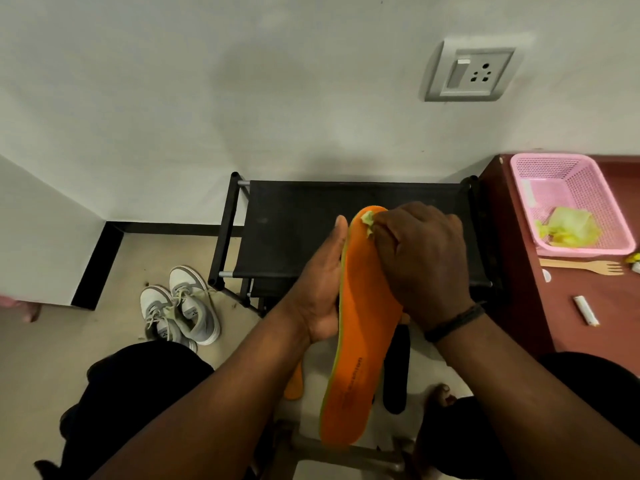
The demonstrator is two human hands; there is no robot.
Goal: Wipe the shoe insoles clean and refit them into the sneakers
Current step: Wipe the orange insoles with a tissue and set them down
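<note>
An orange insole [360, 344] stands tilted in front of me, toe end up. My left hand [320, 289] grips its left edge from behind, thumb along the rim. My right hand [420, 259] presses a small yellow-green cloth [367, 221] against the toe end, fingers curled round the cloth. A second orange insole [294, 384] lies below, mostly hidden by my left forearm. Two dark insoles [396, 372] lie behind the held one. A pair of grey-and-white sneakers [181, 308] stands on the floor to the left.
A black shoe rack [311, 216] stands against the wall ahead. On the brown table [588, 341] at right are a pink basket [571, 188] holding yellow-green cloth, a wooden fork [585, 266] and a small white tube [586, 310]. My knees frame the bottom.
</note>
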